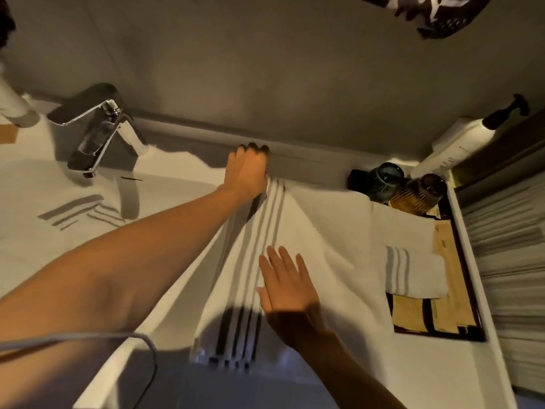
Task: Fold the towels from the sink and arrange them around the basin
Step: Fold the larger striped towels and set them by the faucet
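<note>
The left hand [246,171] reaches to the far edge of the worktop [182,178], against the wall, where its curled fingers grip the far end of a white striped towel [309,231]. The right hand [287,286] lies flat on the same towel nearer the person, fingers straight and spread, pressing the cloth down beside its grey stripes. The towel stretches from the wall towards the person, and its near end hangs over the front edge of the worktop, just right of the basin.

To the right, a smaller folded striped towel [415,273] already rests on a dark tray [472,308], with another white cloth lying between it and the big towel. Two ribbed tumblers [410,188] stand upside down at the tray's far end, near a white pump bottle [460,146]. In the basin [35,202], below the chrome tap [97,134], at least one more striped towel [82,209] lies unfolded.

By this showing the task looks partly done: one towel placed, one being smoothed or folded, and the basin's contents left to fold and arrange.
</note>
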Action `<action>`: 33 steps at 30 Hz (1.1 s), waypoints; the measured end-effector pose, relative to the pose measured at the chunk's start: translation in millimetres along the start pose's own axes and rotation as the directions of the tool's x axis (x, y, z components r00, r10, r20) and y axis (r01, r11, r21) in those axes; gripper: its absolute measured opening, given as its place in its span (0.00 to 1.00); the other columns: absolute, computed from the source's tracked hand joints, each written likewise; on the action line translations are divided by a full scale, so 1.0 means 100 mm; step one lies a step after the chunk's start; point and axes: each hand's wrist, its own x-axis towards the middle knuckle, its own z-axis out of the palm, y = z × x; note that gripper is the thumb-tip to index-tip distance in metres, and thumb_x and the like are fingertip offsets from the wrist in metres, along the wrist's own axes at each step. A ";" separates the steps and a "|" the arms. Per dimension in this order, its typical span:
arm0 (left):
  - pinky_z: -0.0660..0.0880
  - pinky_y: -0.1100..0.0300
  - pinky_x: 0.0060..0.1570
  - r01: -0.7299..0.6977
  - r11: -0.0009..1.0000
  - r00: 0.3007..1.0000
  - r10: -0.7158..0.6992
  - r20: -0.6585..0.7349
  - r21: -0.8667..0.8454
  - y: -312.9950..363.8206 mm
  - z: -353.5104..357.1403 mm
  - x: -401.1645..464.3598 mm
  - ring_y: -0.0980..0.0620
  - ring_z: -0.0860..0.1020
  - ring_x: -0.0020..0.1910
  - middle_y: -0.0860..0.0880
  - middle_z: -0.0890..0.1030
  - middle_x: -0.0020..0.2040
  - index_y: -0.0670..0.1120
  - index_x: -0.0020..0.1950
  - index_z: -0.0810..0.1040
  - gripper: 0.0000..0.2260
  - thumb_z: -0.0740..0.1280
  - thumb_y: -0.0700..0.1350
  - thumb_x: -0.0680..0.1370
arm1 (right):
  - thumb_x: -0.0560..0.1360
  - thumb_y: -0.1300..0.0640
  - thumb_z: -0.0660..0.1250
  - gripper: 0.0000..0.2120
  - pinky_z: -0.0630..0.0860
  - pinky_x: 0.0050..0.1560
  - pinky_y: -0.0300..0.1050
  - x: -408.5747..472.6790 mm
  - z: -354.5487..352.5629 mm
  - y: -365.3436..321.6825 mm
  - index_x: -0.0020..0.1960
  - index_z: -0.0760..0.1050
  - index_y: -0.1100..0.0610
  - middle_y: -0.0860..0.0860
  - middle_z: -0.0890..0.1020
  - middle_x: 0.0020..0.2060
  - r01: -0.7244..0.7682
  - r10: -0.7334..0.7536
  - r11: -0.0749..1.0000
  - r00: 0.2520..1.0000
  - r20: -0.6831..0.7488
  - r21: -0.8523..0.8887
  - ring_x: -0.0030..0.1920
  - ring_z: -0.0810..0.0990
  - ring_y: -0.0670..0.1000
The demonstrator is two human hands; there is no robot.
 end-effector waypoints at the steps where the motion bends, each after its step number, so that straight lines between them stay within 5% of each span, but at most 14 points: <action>1: 0.71 0.47 0.53 0.038 0.999 0.999 -0.039 -0.036 -0.036 0.00 0.06 -0.14 0.37 0.74 0.56 0.40 0.76 0.58 0.43 0.61 0.74 0.14 0.66 0.43 0.76 | 0.78 0.46 0.54 0.28 0.54 0.72 0.59 -0.02 0.08 -0.03 0.76 0.63 0.56 0.55 0.63 0.76 -0.017 0.018 1.000 0.998 0.060 -0.016 0.76 0.61 0.58; 3: 0.72 0.48 0.54 -0.029 0.990 0.993 0.012 -0.120 -0.141 -0.03 0.21 -0.51 0.38 0.75 0.55 0.39 0.76 0.58 0.41 0.59 0.75 0.10 0.64 0.41 0.78 | 0.78 0.44 0.53 0.30 0.53 0.72 0.60 -0.05 0.18 -0.06 0.77 0.60 0.55 0.54 0.60 0.77 -0.060 0.061 0.998 0.992 0.110 -0.011 0.77 0.58 0.57; 5: 0.69 0.47 0.65 -0.201 0.963 0.973 0.176 -0.149 -0.178 -0.03 0.32 -0.97 0.37 0.72 0.64 0.39 0.74 0.66 0.41 0.65 0.74 0.14 0.62 0.41 0.80 | 0.80 0.42 0.51 0.30 0.52 0.73 0.61 -0.05 0.18 -0.07 0.78 0.57 0.55 0.54 0.58 0.78 -0.056 0.054 0.998 0.991 0.125 0.008 0.78 0.54 0.57; 9: 0.47 0.50 0.78 -0.270 0.947 0.958 0.282 0.045 -0.176 0.04 0.47 -1.90 0.46 0.52 0.79 0.45 0.54 0.80 0.45 0.79 0.58 0.23 0.52 0.51 0.85 | 0.83 0.44 0.48 0.27 0.52 0.77 0.60 -0.12 -0.02 0.02 0.78 0.56 0.54 0.54 0.58 0.78 -0.005 -0.008 0.997 0.987 0.162 0.079 0.78 0.53 0.56; 13: 0.48 0.48 0.77 0.007 0.984 0.985 0.024 0.170 -0.180 0.01 0.61 -2.64 0.44 0.49 0.80 0.46 0.46 0.81 0.48 0.81 0.49 0.27 0.46 0.57 0.84 | 0.81 0.52 0.57 0.19 0.67 0.71 0.59 -0.58 -0.10 0.18 0.68 0.74 0.57 0.56 0.75 0.68 -0.015 0.010 0.997 0.998 0.068 0.077 0.69 0.73 0.57; 17: 0.62 0.46 0.73 0.378 0.864 0.917 -0.299 0.265 -0.333 0.18 0.59 -3.07 0.42 0.61 0.76 0.43 0.52 0.81 0.50 0.81 0.48 0.30 0.51 0.60 0.83 | 0.81 0.48 0.54 0.24 0.65 0.71 0.61 -0.97 -0.06 0.24 0.73 0.69 0.57 0.57 0.70 0.72 0.029 -0.033 0.999 0.993 0.116 0.040 0.72 0.68 0.59; 21: 0.71 0.48 0.60 0.417 0.830 0.907 -0.406 0.112 -0.370 0.33 0.44 -3.17 0.41 0.72 0.62 0.41 0.73 0.66 0.45 0.77 0.60 0.25 0.61 0.51 0.82 | 0.80 0.40 0.43 0.32 0.49 0.77 0.61 -1.18 0.00 0.20 0.79 0.54 0.56 0.55 0.54 0.79 0.026 -0.031 0.999 0.982 0.187 0.029 0.78 0.52 0.59; 26: 0.69 0.56 0.51 0.446 0.755 0.888 -0.440 0.135 -0.481 0.42 0.28 -3.36 0.41 0.74 0.59 0.42 0.72 0.64 0.47 0.76 0.63 0.23 0.61 0.38 0.81 | 0.75 0.33 0.33 0.39 0.36 0.75 0.58 -1.41 0.03 0.24 0.80 0.41 0.53 0.51 0.40 0.79 0.104 -0.119 0.992 0.957 0.263 0.070 0.78 0.38 0.56; 31: 0.70 0.55 0.44 0.509 0.775 0.860 -0.479 0.178 -0.374 0.29 0.29 -3.83 0.40 0.75 0.56 0.42 0.72 0.62 0.50 0.74 0.64 0.24 0.59 0.36 0.79 | 0.74 0.27 0.48 0.43 0.48 0.72 0.61 -1.82 0.09 0.07 0.79 0.54 0.55 0.55 0.54 0.78 0.276 -0.290 0.957 0.920 0.264 0.088 0.77 0.54 0.61; 33: 0.70 0.54 0.45 0.532 0.757 0.846 -0.491 0.207 -0.380 0.16 0.32 -4.03 0.40 0.75 0.56 0.42 0.73 0.61 0.51 0.74 0.65 0.24 0.60 0.36 0.78 | 0.72 0.27 0.54 0.45 0.49 0.76 0.62 -1.96 0.07 0.05 0.79 0.51 0.52 0.53 0.52 0.79 0.345 -0.352 0.935 0.887 0.299 0.079 0.78 0.51 0.58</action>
